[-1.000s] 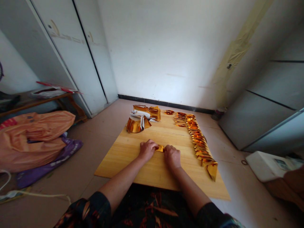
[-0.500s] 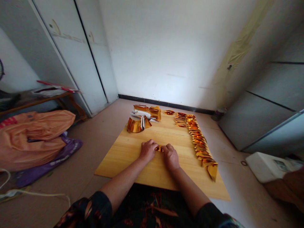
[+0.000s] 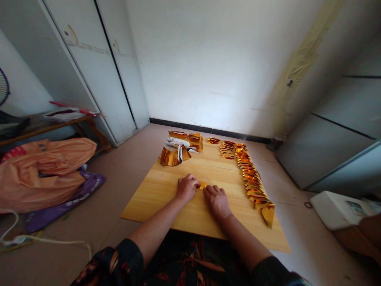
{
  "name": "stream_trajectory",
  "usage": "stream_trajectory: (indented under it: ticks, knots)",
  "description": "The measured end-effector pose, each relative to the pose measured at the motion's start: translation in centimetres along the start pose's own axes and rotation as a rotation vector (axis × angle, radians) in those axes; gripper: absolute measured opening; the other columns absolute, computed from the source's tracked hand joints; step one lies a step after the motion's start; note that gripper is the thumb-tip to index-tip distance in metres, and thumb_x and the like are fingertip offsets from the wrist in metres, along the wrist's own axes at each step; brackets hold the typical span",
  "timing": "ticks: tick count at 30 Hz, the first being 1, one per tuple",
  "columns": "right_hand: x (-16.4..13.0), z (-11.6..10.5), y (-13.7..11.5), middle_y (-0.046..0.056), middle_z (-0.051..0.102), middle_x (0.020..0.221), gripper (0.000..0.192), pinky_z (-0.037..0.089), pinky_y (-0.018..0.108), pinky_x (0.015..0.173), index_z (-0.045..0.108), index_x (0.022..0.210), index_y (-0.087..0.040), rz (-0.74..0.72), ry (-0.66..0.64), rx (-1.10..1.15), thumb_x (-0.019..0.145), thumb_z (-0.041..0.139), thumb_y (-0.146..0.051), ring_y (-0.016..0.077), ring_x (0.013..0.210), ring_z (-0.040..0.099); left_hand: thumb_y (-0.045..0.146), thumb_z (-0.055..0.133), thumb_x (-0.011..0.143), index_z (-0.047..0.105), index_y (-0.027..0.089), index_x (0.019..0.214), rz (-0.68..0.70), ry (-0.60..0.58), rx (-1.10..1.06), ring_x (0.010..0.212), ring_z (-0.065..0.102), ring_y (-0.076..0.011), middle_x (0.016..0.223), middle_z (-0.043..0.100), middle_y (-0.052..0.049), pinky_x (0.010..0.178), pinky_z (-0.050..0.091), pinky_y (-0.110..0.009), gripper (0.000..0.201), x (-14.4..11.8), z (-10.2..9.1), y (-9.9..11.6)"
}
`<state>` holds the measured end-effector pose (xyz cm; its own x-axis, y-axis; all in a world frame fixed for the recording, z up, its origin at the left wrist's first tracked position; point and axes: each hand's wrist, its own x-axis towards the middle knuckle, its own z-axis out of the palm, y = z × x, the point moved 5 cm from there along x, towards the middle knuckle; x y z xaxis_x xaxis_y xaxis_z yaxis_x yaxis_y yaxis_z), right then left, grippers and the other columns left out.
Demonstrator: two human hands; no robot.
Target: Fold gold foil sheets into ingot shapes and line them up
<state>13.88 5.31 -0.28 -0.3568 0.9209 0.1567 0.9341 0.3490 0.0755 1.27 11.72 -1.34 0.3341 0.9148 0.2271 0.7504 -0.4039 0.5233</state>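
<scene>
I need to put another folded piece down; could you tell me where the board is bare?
Bare: the wooden board left of the left hand, and near the right hand. Crowded: row of gold pieces along the right, gold stacks behind.

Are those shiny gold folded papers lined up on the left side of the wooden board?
No, the row of shiny gold folded papers runs along the right side of the light wooden board, from its far edge toward the near corner.

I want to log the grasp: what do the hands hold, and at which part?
A small gold paper piece lies pressed on the wooden board. The left hand covers its left end; the right hand touches its right edge.
</scene>
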Motion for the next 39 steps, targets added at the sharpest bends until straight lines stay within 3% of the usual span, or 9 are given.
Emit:
stream_trajectory:
  ticks: [6,11,17,23,28,31,34,39]
  knots:
    - [-0.3,-0.2,0.4,0.006,0.062,0.097,0.016,0.033,0.03,0.072,0.062,0.096,-0.021,0.03,0.005,0.065,0.091,0.047,-0.02,0.0187,0.09,0.049,0.015,0.058,0.078,0.072,0.033,0.079,-0.037,0.033,0.066,0.101,0.052,-0.02,0.106,0.062,0.001,0.089,0.033,-0.041,0.023,-0.1,-0.6,-0.3]
    - [1.6,-0.5,1.3,0.007,0.063,0.092,0.023,0.036,0.026,0.069,0.067,0.081,-0.02,0.195,-0.053,0.158,0.09,0.046,-0.022,0.018,0.09,0.053,0.023,0.063,0.075,0.071,0.033,0.077,-0.08,-0.017,0.088,0.107,0.048,-0.0221,0.112,0.059,0.002,0.095,0.029,-0.045,0.013,0.5,-1.1,-1.1]
    - [3.7,-0.2,1.3,0.009,0.067,0.093,0.025,0.042,0.025,0.067,0.066,0.098,-0.018,0.345,-0.23,0.155,0.089,0.043,-0.019,0.0182,0.084,0.062,0.025,0.059,0.073,0.066,0.029,0.079,-0.099,-0.138,0.162,0.117,0.041,-0.023,0.123,0.053,0.002,0.1,0.024,-0.047,0.01,1.0,-1.1,-1.1]
    - [5.1,-0.4,2.0,0.012,0.069,0.1,0.027,0.046,0.029,0.074,0.068,0.101,-0.018,0.262,-0.363,0.122,0.088,0.045,-0.026,0.0231,0.093,0.064,0.027,0.056,0.074,0.062,0.025,0.079,-0.053,-0.206,0.207,0.121,0.036,-0.0244,0.128,0.049,0.0,0.103,0.019,-0.054,0.008,0.6,-0.9,-0.5]
    - [6.0,-0.4,2.7,0.015,0.068,0.103,0.028,0.046,0.029,0.076,0.069,0.101,-0.016,0.255,-0.412,0.141,0.084,0.05,-0.029,0.025,0.097,0.063,0.034,0.057,0.076,0.062,0.024,0.077,-0.056,-0.204,0.191,0.122,0.035,-0.0254,0.129,0.048,-0.001,0.104,0.019,-0.054,0.011,-0.1,-0.7,-0.3]
    - [5.8,-0.3,2.7,0.015,0.068,0.103,0.037,0.047,0.03,0.074,0.068,0.101,-0.016,0.32,-0.431,0.216,0.08,0.053,-0.043,0.0259,0.096,0.063,0.037,0.057,0.076,0.062,0.024,0.077,-0.08,-0.224,0.179,0.125,0.034,-0.0262,0.132,0.046,0.0,0.104,0.019,-0.055,0.014,0.0,-0.5,-0.5]
    - [5.3,-0.3,2.4,0.014,0.066,0.104,0.045,0.047,0.031,0.075,0.066,0.101,-0.017,0.383,-0.405,0.272,0.075,0.058,-0.052,0.0257,0.096,0.063,0.038,0.058,0.076,0.062,0.025,0.078,-0.084,-0.272,0.178,0.129,0.03,-0.0268,0.138,0.042,0.001,0.105,0.018,-0.057,0.014,0.3,-0.5,-0.7]
    - [4.6,-0.6,2.0,0.013,0.064,0.106,0.046,0.047,0.031,0.076,0.062,0.103,-0.018,0.451,-0.354,0.274,0.07,0.064,-0.049,0.0257,0.098,0.062,0.035,0.059,0.074,0.063,0.027,0.083,-0.09,-0.352,0.169,0.134,0.024,-0.026,0.145,0.034,0.001,0.106,0.013,-0.059,0.013,0.4,-0.4,-1.0]
